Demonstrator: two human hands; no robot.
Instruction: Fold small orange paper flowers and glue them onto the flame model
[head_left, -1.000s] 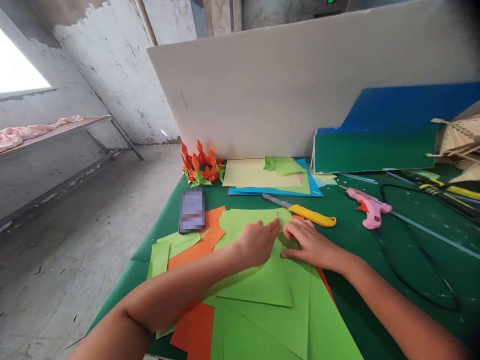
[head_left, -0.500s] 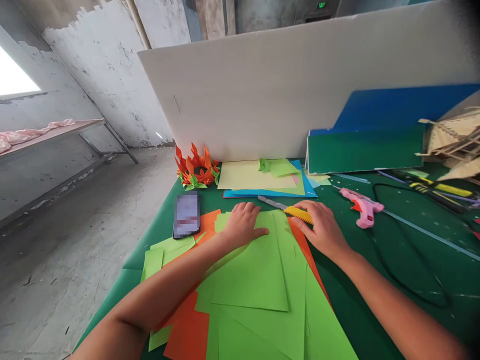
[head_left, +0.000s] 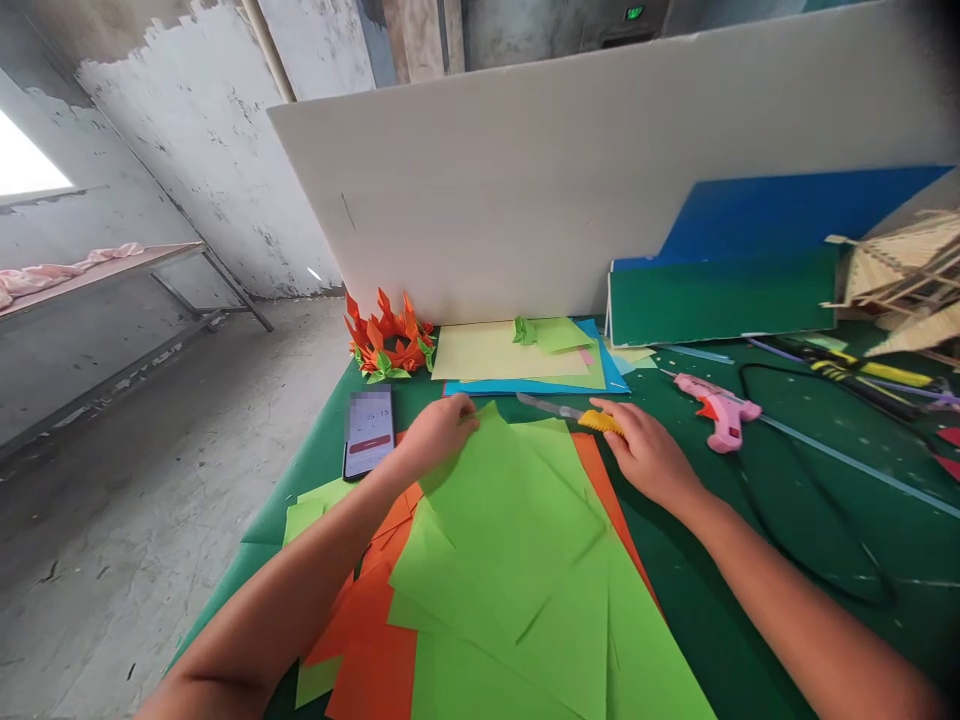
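Note:
My left hand [head_left: 442, 432] grips the upper left edge of a light green paper sheet [head_left: 517, 530], which lies turned at an angle over other green sheets. Its fingers are closed on the paper. In my right hand [head_left: 646, 450] is the yellow handle of a utility knife [head_left: 600, 421], whose blade points left above the top edge of the sheets. Orange paper [head_left: 375, 665] shows under the green at the left, with a thin orange strip at the right.
A phone [head_left: 369, 430] and an orange folded-paper crown [head_left: 390, 340] lie at the left. Stacked paper [head_left: 480, 355] sits behind. At the right are a pink glue gun [head_left: 721, 410] with its cord, a green board [head_left: 720, 300] and wooden stick models [head_left: 904, 280].
My left hand has moved left and closed on a green sheet, which is now lifted and turned. My right hand still holds the knife, nearly in place.

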